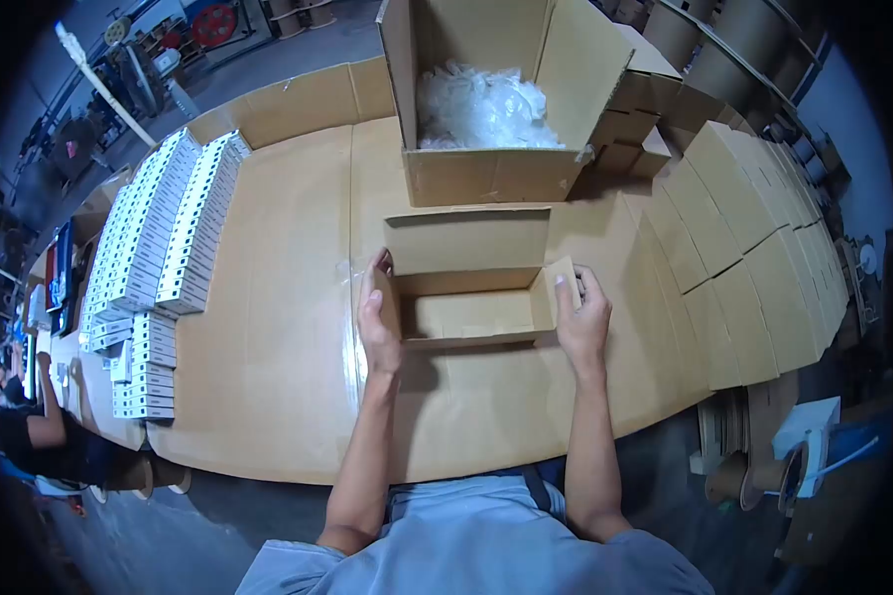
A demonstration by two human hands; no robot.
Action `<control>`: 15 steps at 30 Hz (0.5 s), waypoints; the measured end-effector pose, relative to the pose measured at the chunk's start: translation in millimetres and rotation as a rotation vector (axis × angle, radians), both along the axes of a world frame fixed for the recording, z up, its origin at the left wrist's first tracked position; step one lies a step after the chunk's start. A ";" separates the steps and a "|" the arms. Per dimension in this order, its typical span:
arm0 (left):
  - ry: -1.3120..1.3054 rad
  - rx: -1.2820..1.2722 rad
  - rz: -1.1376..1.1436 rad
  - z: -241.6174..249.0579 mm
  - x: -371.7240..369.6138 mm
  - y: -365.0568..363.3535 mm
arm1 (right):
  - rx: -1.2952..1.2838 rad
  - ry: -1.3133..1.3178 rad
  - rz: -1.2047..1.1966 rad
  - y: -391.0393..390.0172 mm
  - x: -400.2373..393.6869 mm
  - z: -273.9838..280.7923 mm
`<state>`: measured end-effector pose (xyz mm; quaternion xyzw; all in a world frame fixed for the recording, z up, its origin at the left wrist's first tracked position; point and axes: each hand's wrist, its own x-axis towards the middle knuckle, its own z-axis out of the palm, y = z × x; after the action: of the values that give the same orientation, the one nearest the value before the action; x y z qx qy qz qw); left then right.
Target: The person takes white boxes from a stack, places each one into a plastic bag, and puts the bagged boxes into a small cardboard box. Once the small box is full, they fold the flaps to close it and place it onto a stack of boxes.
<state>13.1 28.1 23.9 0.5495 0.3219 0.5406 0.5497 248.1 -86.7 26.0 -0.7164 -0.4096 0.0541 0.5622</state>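
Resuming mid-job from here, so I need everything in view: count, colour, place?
small open carton: one, brown, between both grips
large open box: one, brown, beyond the carton
plastic wrap: one heap, clear, inside that box
small boxes: many, white, stacked at left
stacked cartons: many, brown, at right
work surface: one, brown, beneath
wheel: one, red, far left background
pole: one, white, upper left
co-worker: one, dark clothes, far left
other background items: too blurred to count
shirt: one, blue-grey, bottom
left grip: one, bare, carton's left end
right grip: one, bare, carton's right flap
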 end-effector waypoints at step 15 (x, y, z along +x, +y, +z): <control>0.169 0.196 0.321 -5.7 87.2 125.0 | -0.087 -0.189 -0.022 124.3 67.8 10.1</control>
<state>100.3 153.2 18.2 0.5854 0.3965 0.6019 0.3713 315.8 37.7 36.0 -0.7465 -0.4503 -0.0020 0.4899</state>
